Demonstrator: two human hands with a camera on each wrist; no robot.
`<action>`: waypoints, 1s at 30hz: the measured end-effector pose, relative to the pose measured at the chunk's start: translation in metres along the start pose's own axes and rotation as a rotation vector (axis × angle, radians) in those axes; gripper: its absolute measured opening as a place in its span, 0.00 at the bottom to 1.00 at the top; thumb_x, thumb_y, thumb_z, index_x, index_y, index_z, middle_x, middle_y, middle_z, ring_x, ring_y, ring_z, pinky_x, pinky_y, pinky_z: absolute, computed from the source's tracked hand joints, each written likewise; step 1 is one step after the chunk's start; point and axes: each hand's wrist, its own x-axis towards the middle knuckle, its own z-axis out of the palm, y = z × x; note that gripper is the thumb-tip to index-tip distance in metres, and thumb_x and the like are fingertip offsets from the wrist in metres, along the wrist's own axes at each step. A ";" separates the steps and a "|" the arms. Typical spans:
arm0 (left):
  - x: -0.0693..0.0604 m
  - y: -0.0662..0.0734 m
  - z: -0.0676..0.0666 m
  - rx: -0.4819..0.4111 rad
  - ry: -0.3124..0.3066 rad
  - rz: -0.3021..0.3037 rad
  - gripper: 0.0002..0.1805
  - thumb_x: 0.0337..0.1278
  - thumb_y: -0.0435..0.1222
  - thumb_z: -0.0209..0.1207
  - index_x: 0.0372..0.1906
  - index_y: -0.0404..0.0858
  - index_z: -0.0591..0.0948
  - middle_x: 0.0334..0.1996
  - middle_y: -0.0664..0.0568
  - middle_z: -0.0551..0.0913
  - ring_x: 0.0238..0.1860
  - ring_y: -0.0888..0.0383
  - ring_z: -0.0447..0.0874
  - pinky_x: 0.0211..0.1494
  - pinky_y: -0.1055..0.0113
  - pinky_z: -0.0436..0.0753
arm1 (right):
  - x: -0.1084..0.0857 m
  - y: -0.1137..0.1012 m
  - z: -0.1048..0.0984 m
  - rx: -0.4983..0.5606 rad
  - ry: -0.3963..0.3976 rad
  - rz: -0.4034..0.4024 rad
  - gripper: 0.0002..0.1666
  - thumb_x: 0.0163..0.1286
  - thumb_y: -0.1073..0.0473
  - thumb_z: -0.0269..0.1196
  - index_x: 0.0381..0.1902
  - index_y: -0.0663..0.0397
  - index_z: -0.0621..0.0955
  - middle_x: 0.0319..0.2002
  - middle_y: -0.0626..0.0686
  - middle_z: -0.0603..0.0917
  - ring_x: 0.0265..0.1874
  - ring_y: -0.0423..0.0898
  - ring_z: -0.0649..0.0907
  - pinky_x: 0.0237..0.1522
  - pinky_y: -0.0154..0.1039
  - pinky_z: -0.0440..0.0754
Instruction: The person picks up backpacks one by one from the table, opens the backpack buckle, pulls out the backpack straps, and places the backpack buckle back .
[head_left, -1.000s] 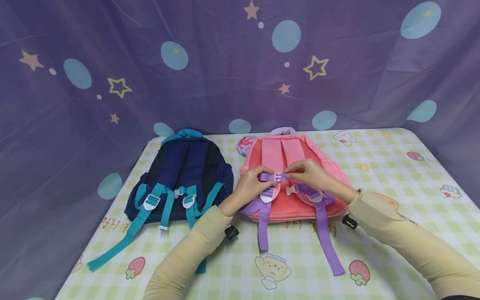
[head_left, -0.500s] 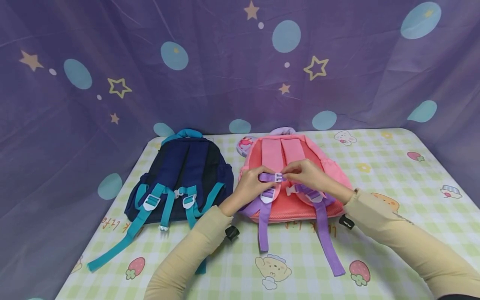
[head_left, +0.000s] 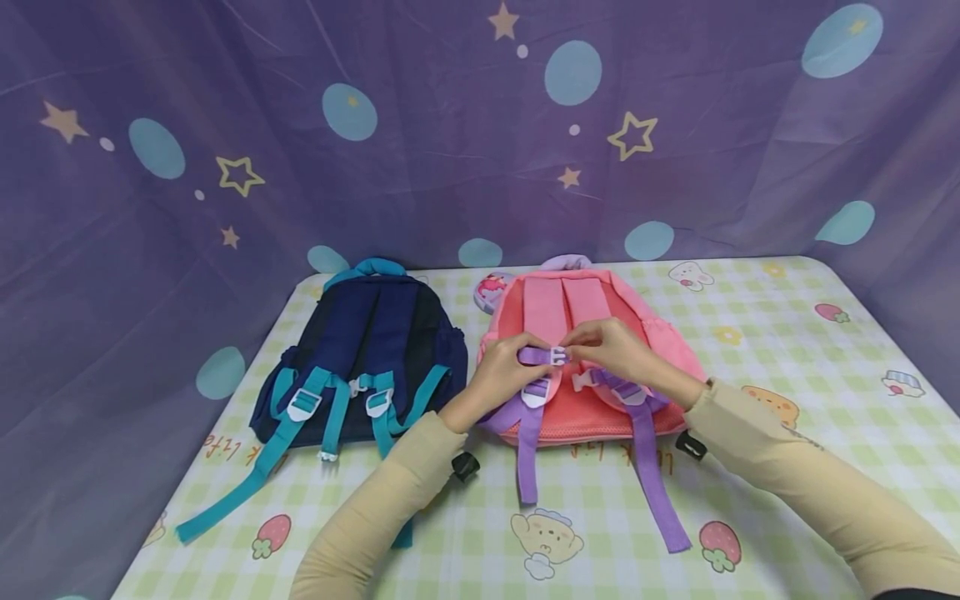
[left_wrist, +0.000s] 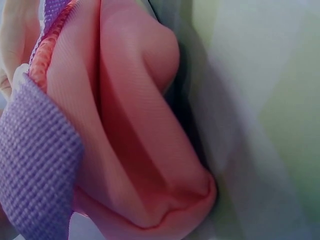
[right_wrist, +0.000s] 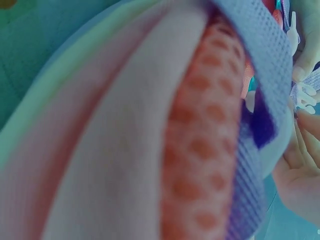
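Note:
A pink backpack (head_left: 592,417) lies with its shoulder straps up. Above its middle, my left hand (head_left: 504,367) pinches a purple strap (head_left: 533,356) just left of a white plastic buckle (head_left: 558,356). My right hand (head_left: 615,346) has thumb and fingertips together on the strap at the buckle's right side. The right wrist view shows the buckle (right_wrist: 304,96) with slim prongs, between both hands; whether it is fastened I cannot tell. Below the right fingers, another white buckle piece (head_left: 582,381) hangs apart on purple webbing. Pink fabric (left_wrist: 135,100) and purple webbing (left_wrist: 37,160) fill the left wrist view.
To the left lies a navy backpack (head_left: 375,333) with teal straps (head_left: 262,475) trailing toward the front. Two purple strap ends (head_left: 660,500) hang from the pink bag onto the checked tablecloth (head_left: 810,400). A purple curtain (head_left: 450,167) rises behind.
My right hand has shifted slightly left along the strap, closer to the buckle. The buckle has moved a little to the right, while my left hand keeps nearly the same place.

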 end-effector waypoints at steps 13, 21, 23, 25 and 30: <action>-0.001 -0.001 0.000 0.019 0.004 0.019 0.13 0.46 0.34 0.70 0.39 0.33 0.83 0.35 0.45 0.86 0.39 0.53 0.84 0.42 0.68 0.81 | -0.003 -0.003 0.001 -0.078 0.011 0.049 0.11 0.65 0.58 0.63 0.38 0.61 0.85 0.32 0.52 0.86 0.30 0.47 0.83 0.34 0.34 0.79; -0.002 0.000 0.000 0.014 -0.009 0.023 0.14 0.47 0.34 0.69 0.40 0.33 0.82 0.36 0.45 0.86 0.40 0.53 0.84 0.43 0.68 0.81 | -0.002 -0.005 0.004 -0.097 -0.001 0.061 0.09 0.64 0.60 0.63 0.34 0.63 0.85 0.29 0.52 0.84 0.27 0.48 0.81 0.31 0.33 0.77; -0.002 0.000 0.000 0.010 -0.013 0.026 0.14 0.46 0.34 0.70 0.40 0.33 0.82 0.36 0.45 0.86 0.41 0.53 0.84 0.44 0.67 0.81 | -0.002 -0.005 0.004 -0.094 -0.005 0.063 0.09 0.65 0.61 0.62 0.34 0.63 0.84 0.28 0.52 0.84 0.27 0.48 0.80 0.31 0.33 0.76; -0.002 0.000 0.000 0.003 -0.023 0.019 0.15 0.47 0.35 0.69 0.40 0.33 0.82 0.37 0.45 0.86 0.42 0.53 0.84 0.45 0.66 0.81 | -0.002 -0.004 0.003 -0.088 -0.007 0.065 0.09 0.65 0.61 0.62 0.35 0.64 0.84 0.28 0.53 0.84 0.27 0.47 0.80 0.31 0.33 0.76; -0.003 0.004 -0.002 -0.006 -0.053 -0.039 0.13 0.51 0.35 0.67 0.40 0.33 0.82 0.37 0.46 0.85 0.43 0.53 0.83 0.48 0.62 0.80 | -0.002 -0.003 0.004 -0.081 -0.002 0.050 0.08 0.65 0.63 0.62 0.35 0.65 0.84 0.28 0.53 0.84 0.26 0.42 0.78 0.32 0.33 0.76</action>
